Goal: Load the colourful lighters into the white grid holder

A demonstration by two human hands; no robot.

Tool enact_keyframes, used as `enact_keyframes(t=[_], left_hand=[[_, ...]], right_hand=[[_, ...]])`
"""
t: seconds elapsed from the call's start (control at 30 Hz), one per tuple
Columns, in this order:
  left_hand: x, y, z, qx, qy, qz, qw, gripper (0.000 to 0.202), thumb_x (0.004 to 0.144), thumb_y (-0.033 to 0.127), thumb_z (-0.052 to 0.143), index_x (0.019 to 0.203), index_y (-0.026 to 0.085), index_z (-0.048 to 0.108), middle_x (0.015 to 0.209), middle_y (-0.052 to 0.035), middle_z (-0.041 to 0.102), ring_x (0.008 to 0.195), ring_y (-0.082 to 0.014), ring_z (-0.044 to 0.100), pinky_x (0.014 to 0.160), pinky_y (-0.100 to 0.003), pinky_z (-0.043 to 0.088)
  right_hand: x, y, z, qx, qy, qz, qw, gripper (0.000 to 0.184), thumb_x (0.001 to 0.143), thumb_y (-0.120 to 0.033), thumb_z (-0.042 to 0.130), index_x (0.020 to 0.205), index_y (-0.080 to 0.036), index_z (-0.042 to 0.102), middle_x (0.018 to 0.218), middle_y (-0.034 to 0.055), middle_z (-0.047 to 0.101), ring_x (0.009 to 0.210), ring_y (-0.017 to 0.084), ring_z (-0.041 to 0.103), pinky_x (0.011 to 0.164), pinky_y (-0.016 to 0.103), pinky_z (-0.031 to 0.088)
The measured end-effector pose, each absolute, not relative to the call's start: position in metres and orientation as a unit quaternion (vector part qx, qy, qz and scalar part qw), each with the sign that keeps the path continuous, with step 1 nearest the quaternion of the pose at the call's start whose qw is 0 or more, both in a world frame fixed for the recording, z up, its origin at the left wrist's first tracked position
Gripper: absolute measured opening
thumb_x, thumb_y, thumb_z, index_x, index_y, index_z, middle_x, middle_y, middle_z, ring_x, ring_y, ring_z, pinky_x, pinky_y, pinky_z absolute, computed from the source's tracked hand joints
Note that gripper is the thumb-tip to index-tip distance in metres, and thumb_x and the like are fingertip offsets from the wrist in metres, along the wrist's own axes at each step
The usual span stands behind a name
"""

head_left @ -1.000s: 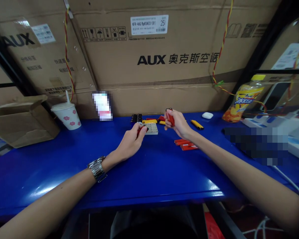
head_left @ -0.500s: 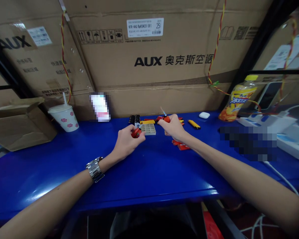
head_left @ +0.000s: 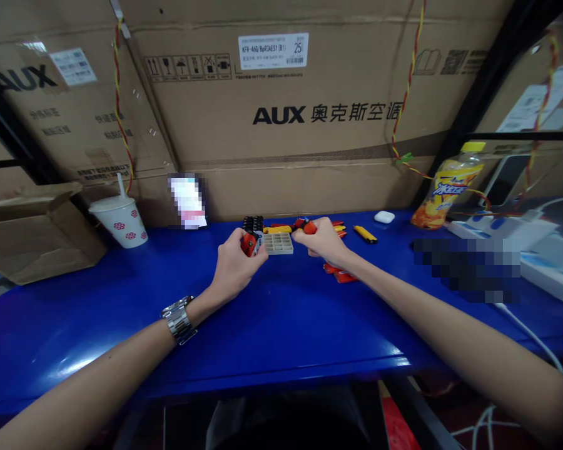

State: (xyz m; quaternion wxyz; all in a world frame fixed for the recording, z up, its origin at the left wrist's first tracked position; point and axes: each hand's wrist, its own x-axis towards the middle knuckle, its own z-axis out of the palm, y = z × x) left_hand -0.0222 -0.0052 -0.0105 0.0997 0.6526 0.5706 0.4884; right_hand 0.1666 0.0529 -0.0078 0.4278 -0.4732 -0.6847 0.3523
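Note:
My left hand [head_left: 237, 265] is closed around a small red object [head_left: 249, 244] with a grey, metallic-looking part [head_left: 259, 240] beside it. Its exact kind is hidden by my fingers. Just right of that hand lies a cream tray [head_left: 279, 244] divided into small compartments. My right hand [head_left: 326, 242] grips another small red object [head_left: 309, 227] with a dark end, beyond the tray's right side. Behind the tray are a yellow piece [head_left: 278, 229] and a cluster of black pieces [head_left: 253, 223]. Flat red pieces [head_left: 340, 274] lie under my right wrist.
A yellow piece with a black end [head_left: 366, 234] and a white case [head_left: 384, 217] lie to the right. A drink bottle [head_left: 445, 190] and white power strips [head_left: 556, 262] stand beyond. Leftward are a paper cup [head_left: 122, 225], a lit phone [head_left: 187, 201] and a cardboard box [head_left: 42, 240].
A thin pale streak rising from the red object in my right hand is no longer visible. My left hand has shifted slightly left and turned its object, showing more of the grey part.

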Motion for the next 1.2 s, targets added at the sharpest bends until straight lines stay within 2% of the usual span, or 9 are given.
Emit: enact_keyframes(t=[0.1, 0.2, 0.27, 0.4, 0.5, 0.67, 0.8, 0.93, 1.2], left_hand=[[-0.023, -0.004, -0.009, 0.649, 0.574, 0.494, 0.078, 0.029, 0.066, 0.031, 0.063, 0.064, 0.021, 0.036, 0.053, 0.0078, 0.039, 0.049, -0.0076, 0.031, 0.048, -0.023, 0.026], [-0.024, -0.004, -0.009, 0.659, 0.573, 0.481, 0.073, 0.029, 0.068, 0.030, 0.062, 0.065, 0.021, 0.035, 0.054, 0.0077, 0.039, 0.049, -0.0077, 0.031, 0.048, -0.023, 0.026], [-0.025, -0.003, -0.010, 0.665, 0.573, 0.474, 0.074, 0.029, 0.069, 0.030, 0.061, 0.064, 0.022, 0.034, 0.054, 0.0074, 0.039, 0.049, -0.0079, 0.031, 0.048, -0.023, 0.027], [-0.025, -0.003, -0.010, 0.669, 0.573, 0.468, 0.073, 0.028, 0.071, 0.029, 0.060, 0.065, 0.022, 0.034, 0.055, 0.0070, 0.041, 0.050, -0.0082, 0.032, 0.049, -0.024, 0.027], [-0.025, -0.003, -0.010, 0.669, 0.577, 0.463, 0.073, 0.027, 0.070, 0.027, 0.060, 0.065, 0.021, 0.035, 0.056, 0.0069, 0.042, 0.050, -0.0083, 0.034, 0.050, -0.024, 0.028], [-0.024, -0.003, -0.009, 0.667, 0.578, 0.463, 0.086, 0.026, 0.071, 0.026, 0.059, 0.065, 0.022, 0.035, 0.054, 0.0072, 0.042, 0.050, -0.0083, 0.033, 0.050, -0.024, 0.028], [-0.023, -0.004, -0.009, 0.666, 0.581, 0.459, 0.090, 0.027, 0.071, 0.025, 0.059, 0.064, 0.022, 0.033, 0.054, 0.0074, 0.041, 0.049, -0.0084, 0.032, 0.050, -0.025, 0.028], [-0.023, -0.005, -0.008, 0.665, 0.585, 0.454, 0.095, 0.027, 0.070, 0.025, 0.059, 0.064, 0.022, 0.033, 0.054, 0.0074, 0.040, 0.050, -0.0084, 0.032, 0.051, -0.025, 0.028], [-0.026, -0.004, -0.012, 0.681, 0.584, 0.430, 0.104, 0.017, 0.073, 0.026, 0.057, 0.074, 0.021, 0.041, 0.062, 0.0040, 0.050, 0.054, -0.0102, 0.042, 0.054, -0.026, 0.033]], right_hand=[[0.167, 0.057, -0.008, -0.442, -0.689, 0.404, 0.408, 0.038, 0.072, -0.051, 0.064, 0.063, -0.022, 0.040, 0.048, -0.0059, 0.030, 0.043, 0.009, 0.030, 0.038, 0.026, 0.030], [0.166, 0.064, -0.009, -0.389, -0.660, 0.487, 0.419, 0.045, 0.084, -0.064, 0.038, 0.080, -0.021, 0.050, 0.053, -0.0053, 0.034, 0.044, 0.010, 0.032, 0.042, 0.026, 0.035], [0.165, 0.068, -0.010, -0.369, -0.655, 0.497, 0.433, 0.046, 0.087, -0.062, 0.032, 0.086, -0.020, 0.051, 0.059, -0.0036, 0.039, 0.048, 0.011, 0.036, 0.046, 0.026, 0.036], [0.162, 0.070, -0.009, -0.377, -0.699, 0.392, 0.463, 0.034, 0.084, -0.054, 0.050, 0.080, -0.020, 0.049, 0.065, -0.0036, 0.041, 0.057, 0.010, 0.038, 0.052, 0.024, 0.034], [0.160, 0.073, -0.007, -0.371, -0.730, 0.328, 0.472, 0.037, 0.080, -0.053, 0.059, 0.070, -0.020, 0.045, 0.058, -0.0058, 0.038, 0.054, 0.009, 0.035, 0.052, 0.024, 0.030], [0.153, 0.093, -0.007, -0.361, -0.741, 0.302, 0.478, 0.034, 0.080, -0.051, 0.059, 0.081, -0.017, 0.057, 0.057, -0.0018, 0.053, 0.051, 0.011, 0.047, 0.053, 0.025, 0.036], [0.138, 0.112, -0.009, -0.376, -0.773, 0.263, 0.438, 0.022, 0.082, -0.037, 0.059, 0.086, -0.016, 0.060, 0.065, 0.0026, 0.061, 0.054, 0.013, 0.056, 0.055, 0.026, 0.041], [0.122, 0.122, -0.008, -0.406, -0.822, 0.171, 0.360, 0.014, 0.083, -0.026, 0.058, 0.075, -0.015, 0.062, 0.060, 0.0022, 0.059, 0.057, 0.013, 0.052, 0.059, 0.026, 0.038], [0.125, 0.121, -0.011, -0.441, -0.841, 0.134, 0.282, 0.020, 0.084, -0.030, 0.058, 0.071, -0.015, 0.059, 0.059, 0.0028, 0.058, 0.055, 0.012, 0.046, 0.057, 0.026, 0.033]])
